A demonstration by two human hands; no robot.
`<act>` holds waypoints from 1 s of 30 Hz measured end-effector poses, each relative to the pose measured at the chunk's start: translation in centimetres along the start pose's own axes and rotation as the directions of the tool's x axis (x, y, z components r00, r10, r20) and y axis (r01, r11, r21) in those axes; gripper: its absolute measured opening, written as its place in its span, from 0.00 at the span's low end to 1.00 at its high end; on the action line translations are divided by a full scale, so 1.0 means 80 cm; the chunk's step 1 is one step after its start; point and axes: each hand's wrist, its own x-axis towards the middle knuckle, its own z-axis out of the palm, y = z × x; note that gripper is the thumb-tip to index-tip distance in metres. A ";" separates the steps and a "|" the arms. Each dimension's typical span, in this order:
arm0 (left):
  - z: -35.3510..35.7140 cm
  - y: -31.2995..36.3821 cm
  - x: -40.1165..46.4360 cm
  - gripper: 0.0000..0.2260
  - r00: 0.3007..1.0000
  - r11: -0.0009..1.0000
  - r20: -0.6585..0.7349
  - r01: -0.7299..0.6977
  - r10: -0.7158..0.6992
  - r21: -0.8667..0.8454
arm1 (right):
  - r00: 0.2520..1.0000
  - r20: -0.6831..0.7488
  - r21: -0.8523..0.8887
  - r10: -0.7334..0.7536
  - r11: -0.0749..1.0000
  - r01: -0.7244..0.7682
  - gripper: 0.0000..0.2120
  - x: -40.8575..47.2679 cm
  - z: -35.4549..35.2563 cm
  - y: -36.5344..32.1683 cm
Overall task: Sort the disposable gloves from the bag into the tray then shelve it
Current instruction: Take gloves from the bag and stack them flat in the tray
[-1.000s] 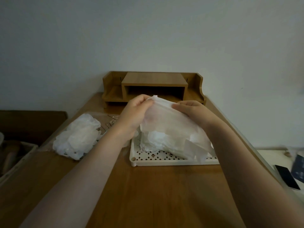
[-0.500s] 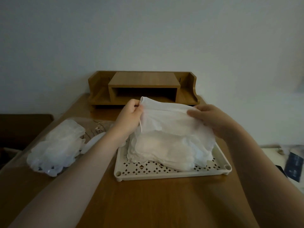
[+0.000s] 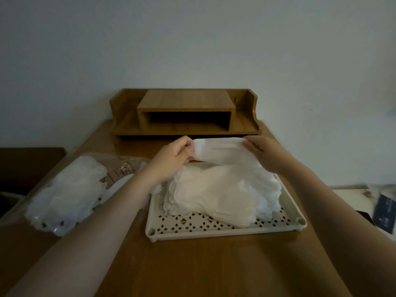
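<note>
Both hands are raised over the far edge of the tray (image 3: 225,231), together stretching one white disposable glove (image 3: 218,150) between them. Left hand (image 3: 171,159) pinches the glove's left end, fingers curled around it. Right hand (image 3: 264,154) grips the right end, thumb and fingers closed on the material. The held glove hangs down to meet the pile of gloves (image 3: 222,194) already lying in the tray; the pile fills most of the tray's far and middle part, and the near strip of perforated floor shows bare. The tray, cream with a patterned cut-out base, sits on the wooden desk (image 3: 192,266) at centre. Left of the tray, on the desk, lies the clear plastic bag (image 3: 64,189) with more white gloves inside, its mouth towards the tray. At the far end of the desk, against the wall, stands a wooden shelf unit (image 3: 185,113) with an open central compartment. A dark blue item (image 3: 384,213) sits at the right edge, off the desk; detail unclear.
</note>
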 end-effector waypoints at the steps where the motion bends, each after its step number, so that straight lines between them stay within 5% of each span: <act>1: -0.001 -0.003 -0.004 0.07 1.000 0.995 -0.002 -0.013 0.013 0.096 | 0.999 0.043 0.000 0.008 1.000 -0.008 0.15 -0.004 0.002 0.000; 4: -0.005 -0.005 -0.017 0.07 0.999 0.972 0.007 -0.051 0.051 0.229 | 0.990 0.141 -0.028 -0.011 0.999 0.015 0.16 -0.022 0.001 0.002; 11: -0.001 -0.015 -0.064 0.10 0.997 0.979 0.039 -0.077 0.071 0.187 | 0.977 0.144 -0.009 -0.155 0.987 0.158 0.06 -0.080 0.004 -0.003; 15: 0.010 -0.019 -0.075 0.13 0.995 0.937 0.092 -0.070 0.040 0.343 | 0.965 0.259 -0.154 -0.052 0.984 0.094 0.14 -0.096 0.017 -0.011; 17: 0.014 -0.020 -0.076 0.16 0.997 0.897 0.071 -0.040 0.010 0.440 | 0.980 0.196 -0.239 0.019 0.971 0.029 0.30 -0.097 0.020 -0.018; 19: 0.018 -0.021 -0.073 0.20 0.999 0.846 0.039 -0.018 -0.003 0.532 | 0.998 0.036 -0.349 0.060 0.936 -0.044 0.35 -0.096 0.021 -0.029; 22: 0.025 -0.011 -0.073 0.17 0.999 0.750 0.006 0.022 -0.035 0.662 | 0.973 -0.231 -0.462 -0.015 0.882 -0.097 0.25 -0.097 0.030 -0.046; 24: 0.029 0.000 -0.075 0.14 0.999 0.682 -0.033 0.017 0.011 0.731 | 0.942 -0.303 -0.402 -0.147 0.916 0.013 0.17 -0.093 0.038 -0.059; 26: 0.036 0.015 -0.072 0.18 0.988 0.645 -0.041 -0.064 0.146 0.761 | 0.958 -0.206 -0.264 -0.200 0.954 0.143 0.09 -0.082 0.046 -0.072; 28: 0.047 0.033 -0.063 0.20 0.973 0.662 -0.015 -0.146 0.230 0.736 | 0.977 0.016 -0.233 -0.211 0.950 0.209 0.11 -0.064 0.060 -0.085; 30: 0.059 0.043 -0.055 0.21 0.985 0.678 0.057 -0.154 0.162 0.718 | 0.959 0.238 -0.338 -0.154 0.912 0.230 0.14 -0.048 0.076 -0.092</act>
